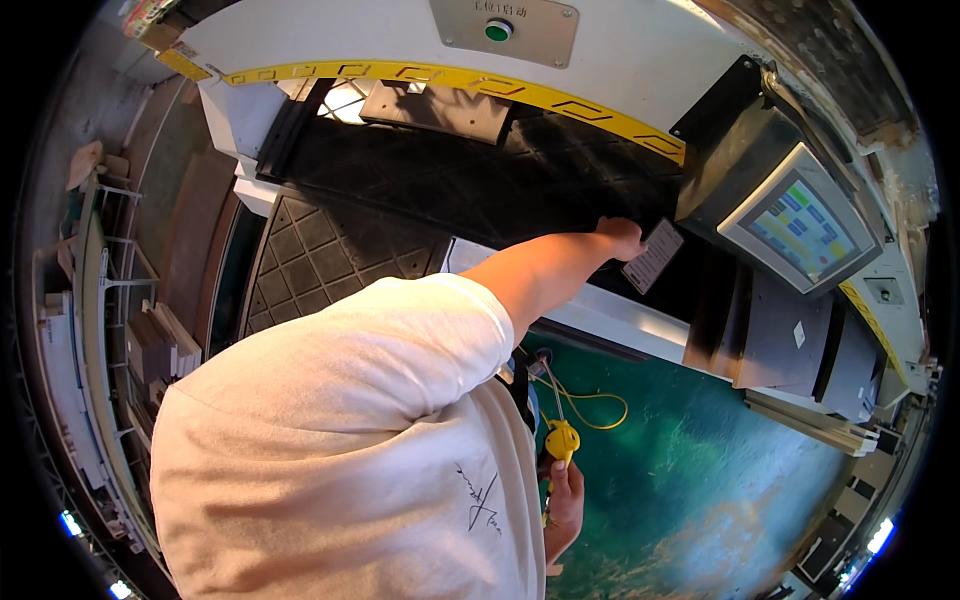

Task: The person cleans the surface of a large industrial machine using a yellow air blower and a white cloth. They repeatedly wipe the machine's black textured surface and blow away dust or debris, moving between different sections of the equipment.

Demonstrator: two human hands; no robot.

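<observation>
My left hand [622,238] reaches out over the dark machine bed, its fingers closed at the edge of a pale printed label [654,256]. The fingertips are partly hidden, and the label lies tilted against a dark background. Lower down, beside my shirt front, my right hand [565,498] is wrapped round a yellow air blow gun [562,441] with a long thin metal nozzle. A yellow hose [606,427] loops to the right behind it. My shirt hides the right forearm.
A tilted touch screen [800,225] juts out on the right. Above the bed runs a white machine guard [350,35] with a yellow strip and a green button [498,30]. Brown panels [785,325] lie below the screen. Shelving with boards [160,340] stands left, and the floor is green [680,470].
</observation>
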